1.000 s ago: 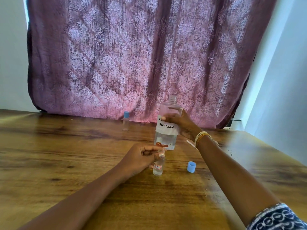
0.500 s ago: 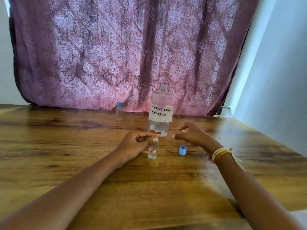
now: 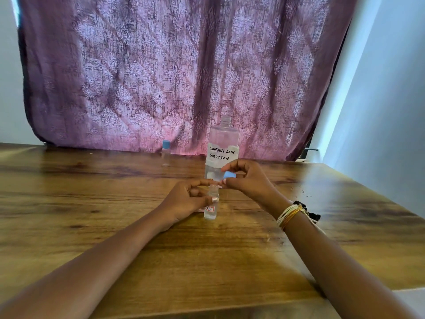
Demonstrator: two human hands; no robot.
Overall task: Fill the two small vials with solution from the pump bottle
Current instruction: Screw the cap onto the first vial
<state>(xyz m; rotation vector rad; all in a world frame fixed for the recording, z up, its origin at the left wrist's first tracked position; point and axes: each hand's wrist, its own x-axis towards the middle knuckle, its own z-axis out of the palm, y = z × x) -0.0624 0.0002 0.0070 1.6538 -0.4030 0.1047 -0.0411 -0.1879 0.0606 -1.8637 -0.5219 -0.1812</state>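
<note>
A small clear vial (image 3: 211, 207) with a red-bordered label stands upright on the wooden table (image 3: 92, 203), open at the top. My left hand (image 3: 186, 200) grips it from the left. My right hand (image 3: 247, 178) pinches a small blue cap (image 3: 229, 174) just above and right of the vial's mouth. Behind them stands the clear solution bottle (image 3: 222, 146), labelled "Contact lens solution", with an open threaded neck and no pump on it. A second vial (image 3: 165, 154) with a blue cap stands farther back to the left.
A purple patterned curtain (image 3: 174, 65) hangs behind the table. The table's right edge runs close to a pale wall (image 3: 391, 111). Small specks lie on the wood at the right (image 3: 305, 192). Several bracelets circle my right wrist (image 3: 289, 215).
My right hand let go of the solution bottle, which now stands on the table. It picked the blue cap up from the table and brought it over the vial.
</note>
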